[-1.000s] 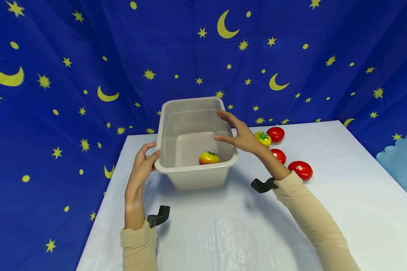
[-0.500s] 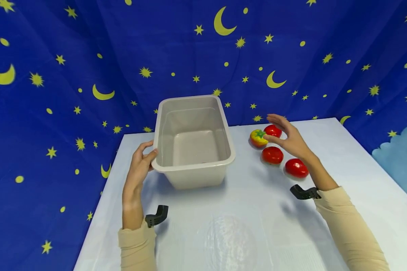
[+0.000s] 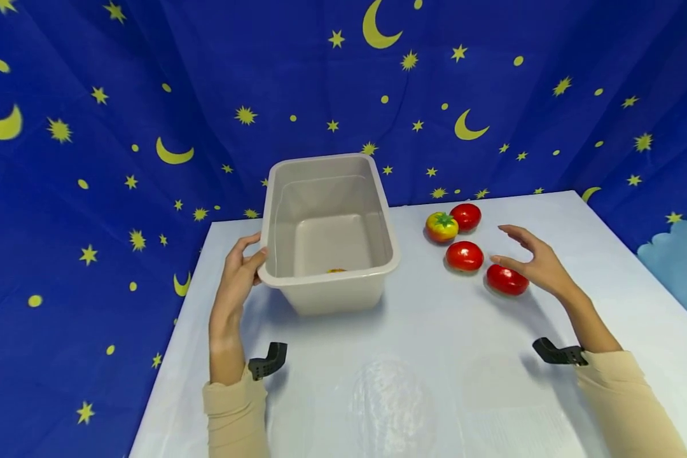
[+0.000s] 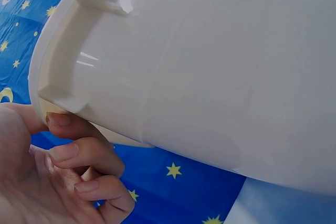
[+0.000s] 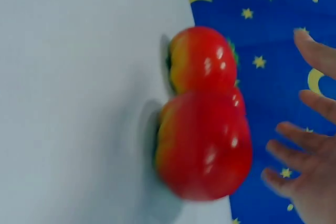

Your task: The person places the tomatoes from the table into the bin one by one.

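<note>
By the nearest red tomato (image 3: 507, 280), right hand (image 3: 541, 261) over from grey bin (image 3: 338, 297), empty, fingers apart; left hand (image 3: 237, 277) grips bin edge; one partly hidden tomato (image 3: 336, 270) inside, likely between picks

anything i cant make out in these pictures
Head view: most of the yellow-orange object, hidden by the front of the bin.
Left wrist view: the bin's inside, hidden by its outer wall.
Right wrist view: fine detail on the nearest red fruit, blurred; part of the right hand, cut off by the right edge.
</note>
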Tool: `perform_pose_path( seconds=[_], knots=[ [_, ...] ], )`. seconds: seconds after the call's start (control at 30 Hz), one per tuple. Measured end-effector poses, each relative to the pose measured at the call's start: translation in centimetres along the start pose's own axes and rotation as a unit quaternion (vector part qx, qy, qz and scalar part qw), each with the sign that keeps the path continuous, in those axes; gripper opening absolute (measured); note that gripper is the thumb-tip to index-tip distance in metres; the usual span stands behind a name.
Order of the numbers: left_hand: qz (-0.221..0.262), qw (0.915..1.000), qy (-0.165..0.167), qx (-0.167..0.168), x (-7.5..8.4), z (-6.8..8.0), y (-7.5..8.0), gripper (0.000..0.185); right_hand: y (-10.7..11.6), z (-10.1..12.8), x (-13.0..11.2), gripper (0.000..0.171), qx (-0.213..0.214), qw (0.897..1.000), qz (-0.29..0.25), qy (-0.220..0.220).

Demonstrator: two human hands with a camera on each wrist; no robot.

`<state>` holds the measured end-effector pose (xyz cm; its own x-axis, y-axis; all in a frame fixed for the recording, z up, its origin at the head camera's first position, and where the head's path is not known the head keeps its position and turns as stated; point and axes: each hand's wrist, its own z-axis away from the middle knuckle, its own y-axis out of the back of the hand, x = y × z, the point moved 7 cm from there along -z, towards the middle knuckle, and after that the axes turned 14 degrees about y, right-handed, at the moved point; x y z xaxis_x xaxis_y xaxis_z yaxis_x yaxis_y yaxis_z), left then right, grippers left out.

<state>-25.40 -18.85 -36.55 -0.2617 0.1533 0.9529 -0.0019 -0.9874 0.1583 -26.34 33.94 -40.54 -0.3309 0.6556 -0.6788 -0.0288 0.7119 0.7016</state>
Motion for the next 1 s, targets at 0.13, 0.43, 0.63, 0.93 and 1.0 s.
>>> perform_pose_path(
  seconds=[0.13, 0.43, 0.63, 0.93, 1.0],
  knots=[
    [0.002, 1.0000, -0.004, -0.002, 0.1, 0.0, 0.0, 0.043, -0.7, 1.1, 1.7, 0.084, -0.052, 0.998, 0.009, -0.023],
    [0.007, 1.0000, -0.003, -0.004, 0.2, 0.0, 0.0, 0.051, -1.7, 2.4, 3.4, 0.072, -0.085, 0.996, 0.005, -0.017],
    [0.003, 0.9997, -0.021, -0.010, 0.4, 0.1, 0.0, 0.050, -1.7, 2.5, 3.9, 0.067, -0.085, 0.996, 0.015, -0.009],
    [0.014, 0.9995, -0.024, -0.017, 0.3, 0.0, 0.0, 0.049, -1.7, 2.6, 3.8, 0.067, -0.085, 0.996, 0.018, -0.017],
    [0.013, 0.9995, -0.025, -0.016, 0.3, 0.0, 0.0, 0.049, -1.7, 2.6, 3.7, 0.067, -0.086, 0.996, 0.015, -0.016]
  ],
)
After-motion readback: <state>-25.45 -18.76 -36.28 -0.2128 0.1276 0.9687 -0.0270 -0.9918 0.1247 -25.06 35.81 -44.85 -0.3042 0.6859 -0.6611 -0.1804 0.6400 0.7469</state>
